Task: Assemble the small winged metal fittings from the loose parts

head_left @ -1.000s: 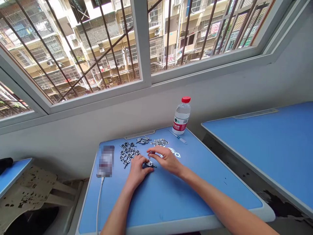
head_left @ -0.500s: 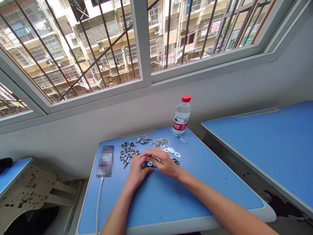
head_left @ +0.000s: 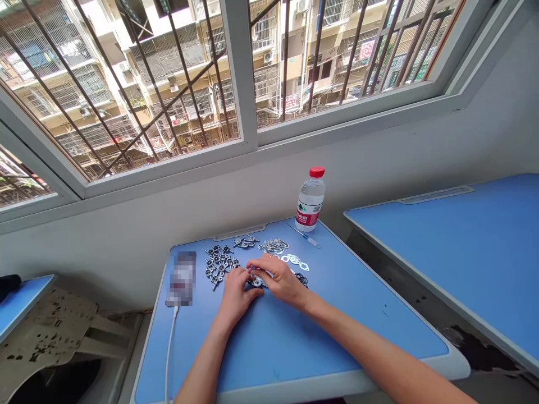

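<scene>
My left hand [head_left: 236,296] rests on the blue desk, its thumb and fingers closed around a small round metal part [head_left: 256,282]. From the right, my right hand [head_left: 278,279] meets it with fingers pinched just above that part. What sits in this pinch is small, bluish and mostly covered by the fingers. Left of my hands lies a group of dark metal fittings with stems [head_left: 219,260]. Flat silver plates with holes [head_left: 295,260] and black rings [head_left: 302,278] lie beyond and beside my right hand.
Smaller metal pieces [head_left: 246,241] and silver links [head_left: 273,246] lie toward the back. A red-capped water bottle [head_left: 310,202] stands behind a thin blue-and-clear tool [head_left: 309,239]. At left lies a pixelated phone-like device [head_left: 183,278] with a white cable [head_left: 170,348]. Another blue desk [head_left: 455,241] is at right.
The whole view has shifted slightly. Both hands keep nearly the same place and grip at the metal part; the other pieces lie as before.
</scene>
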`<state>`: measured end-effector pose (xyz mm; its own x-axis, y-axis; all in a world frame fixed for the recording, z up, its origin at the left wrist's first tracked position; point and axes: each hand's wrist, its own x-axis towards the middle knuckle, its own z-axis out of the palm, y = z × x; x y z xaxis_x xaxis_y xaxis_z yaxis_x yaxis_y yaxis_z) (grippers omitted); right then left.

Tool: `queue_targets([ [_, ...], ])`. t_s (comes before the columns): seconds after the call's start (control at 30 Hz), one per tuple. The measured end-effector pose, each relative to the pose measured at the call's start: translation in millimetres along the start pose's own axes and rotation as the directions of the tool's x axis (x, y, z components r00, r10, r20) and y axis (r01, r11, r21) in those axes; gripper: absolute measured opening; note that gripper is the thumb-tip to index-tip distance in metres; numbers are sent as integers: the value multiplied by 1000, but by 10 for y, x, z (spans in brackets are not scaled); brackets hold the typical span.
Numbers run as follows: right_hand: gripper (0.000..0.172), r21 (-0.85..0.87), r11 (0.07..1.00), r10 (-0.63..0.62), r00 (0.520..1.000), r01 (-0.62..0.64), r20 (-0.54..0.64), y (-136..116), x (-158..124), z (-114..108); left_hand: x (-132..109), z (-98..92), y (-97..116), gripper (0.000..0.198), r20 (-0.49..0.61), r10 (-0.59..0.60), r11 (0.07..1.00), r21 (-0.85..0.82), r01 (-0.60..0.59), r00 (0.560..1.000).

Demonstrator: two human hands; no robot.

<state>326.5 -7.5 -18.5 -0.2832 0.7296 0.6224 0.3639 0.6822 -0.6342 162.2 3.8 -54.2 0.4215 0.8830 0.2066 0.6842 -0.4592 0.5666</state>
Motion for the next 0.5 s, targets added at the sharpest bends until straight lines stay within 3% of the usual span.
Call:
queue_targets([
  [0.17, 26, 9, 990, -139, 988, 139, 70, 11, -14, 64, -13, 29, -20, 9, -36, -3, 1000, 17, 3, 999],
  [0.37, 28, -44, 998, -45, 999, 46, 16, 9, -10, 77, -15, 29, -22, 18, -23, 5, 1000, 11, -5, 1000],
  [0.5, 29, -74, 996, -50, 999, 49, -11, 12, -1, 76, -17, 10, 2, 19, -9, -2, 1000, 18, 2, 1000],
])
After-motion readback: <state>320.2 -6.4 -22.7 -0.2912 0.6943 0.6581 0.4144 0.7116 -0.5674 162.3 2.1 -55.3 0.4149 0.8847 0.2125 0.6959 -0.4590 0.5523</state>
